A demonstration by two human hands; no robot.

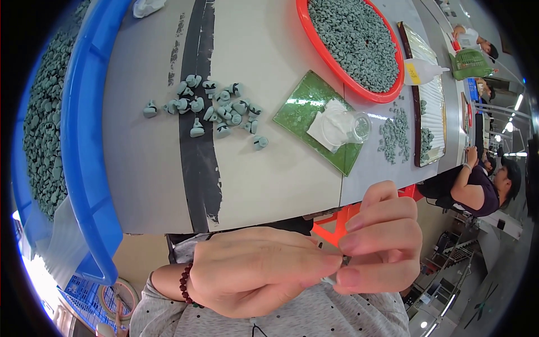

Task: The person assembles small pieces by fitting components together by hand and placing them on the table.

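The person's two hands meet tip to tip in front of the shirt (pixel 337 312), short of the worktop (pixel 264 185) edge. The left hand (pixel 264 264), a bead bracelet (pixel 185 283) at its wrist, is closed, thumb and forefinger pinched; the right hand (pixel 387 241) curls in from the other side, its fingertips closing on the same small bit (pixel 346 260). So the bit lies exactly between them, just right of the left fingertips, about equally near to both; fingers cover most of it, and its long axis cannot be told

Beyond the hands, dark-marked grey-green figures (pixel 240 106) lie loosely grouped, nearer the left hand. Ahead of the right hand sits a green slab (pixel 297 106), its corner toward the hands, bearing white paper (pixel 320 129) and a clear jar (pixel 361 128). Strewn pieces (pixel 396 135) lie to its right, by a tray (pixel 418 112); farther off stands a heaped red tub (pixel 375 98)
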